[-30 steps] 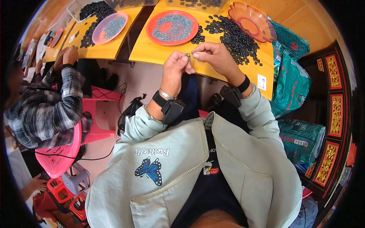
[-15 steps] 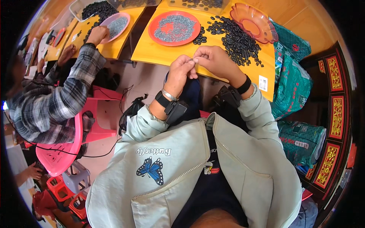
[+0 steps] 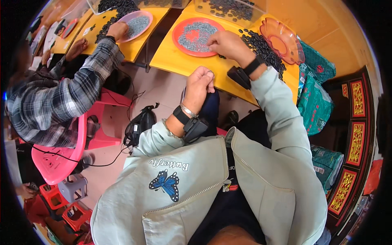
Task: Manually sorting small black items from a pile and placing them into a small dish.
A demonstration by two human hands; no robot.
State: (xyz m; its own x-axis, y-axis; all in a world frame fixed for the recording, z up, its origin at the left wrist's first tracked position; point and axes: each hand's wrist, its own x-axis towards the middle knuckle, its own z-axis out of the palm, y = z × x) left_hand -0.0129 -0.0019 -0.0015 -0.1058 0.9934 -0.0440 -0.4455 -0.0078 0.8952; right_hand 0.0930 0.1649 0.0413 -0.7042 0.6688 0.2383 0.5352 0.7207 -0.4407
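Note:
My right hand (image 3: 231, 45) reaches over the right side of a red plate (image 3: 176, 36). Its fingertips are drawn together at the small grey metal pieces (image 3: 197, 34) spread there; what they pinch is too small to make out. Below the table's front edge, my left hand (image 3: 198, 86) is closed, with something tiny and dark at its thumb and fingertips. To the right of the plate lies a heap of small black oval parts (image 3: 261, 45), partly hidden by my right hand and wrist.
An orange scalloped dish (image 3: 281, 41) and a clear bin (image 3: 232, 11) stand behind the heap on the yellow table (image 3: 169, 61). Green bags (image 3: 314, 102) sit at the right. At left, a co-worker's hand (image 3: 117, 30) reaches to a pink plate (image 3: 139, 25).
My hands have parted. The right hand has moved from the left hand's fingertips up to the red plate, while the left stays closed, slightly lower. The whole view has shifted a little.

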